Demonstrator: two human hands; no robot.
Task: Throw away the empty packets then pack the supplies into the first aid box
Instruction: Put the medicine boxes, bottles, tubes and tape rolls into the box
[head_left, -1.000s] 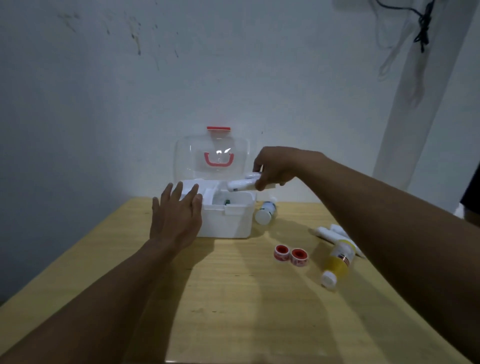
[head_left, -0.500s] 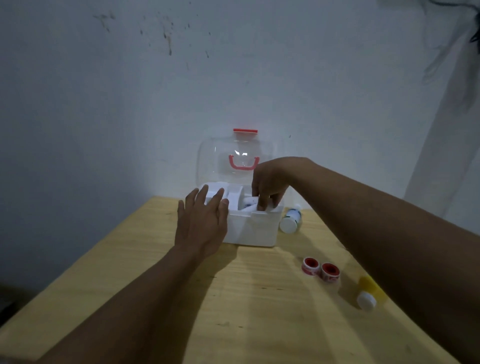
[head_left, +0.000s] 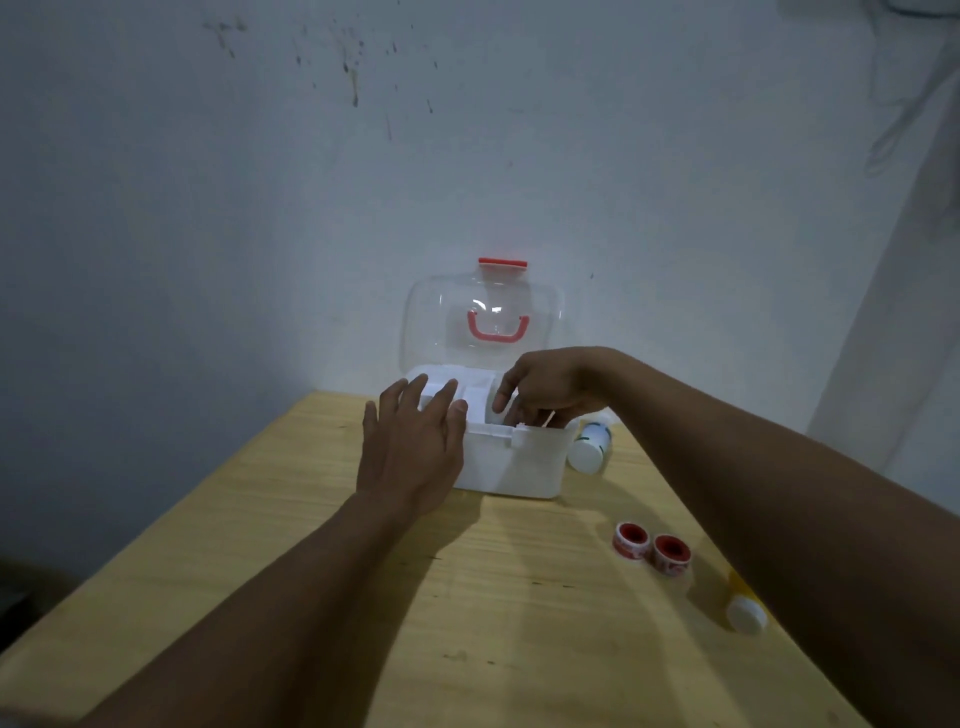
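Note:
The white first aid box (head_left: 519, 467) stands at the far end of the wooden table, its clear lid (head_left: 441, 322) with a red handle propped open against the wall. My left hand (head_left: 413, 447) lies flat on the box's front left corner, fingers apart. My right hand (head_left: 550, 387) hovers over the box's right compartment with its fingertips dipping inside; I see nothing held in them. A white bottle (head_left: 589, 447) lies just right of the box. Two red tape rolls (head_left: 631, 540) sit side by side nearer me. A yellow bottle (head_left: 745, 613) with a white cap is partly hidden under my right forearm.
The wooden table (head_left: 467, 623) meets a pale wall right behind the box. Its left edge drops away to a dark floor. My right forearm crosses the right side of the table above the supplies.
My right hand carried a white tube over the box, lowered it inside, and no longer shows it. My left hand stayed on the box. The view shifted, placing the box further right.

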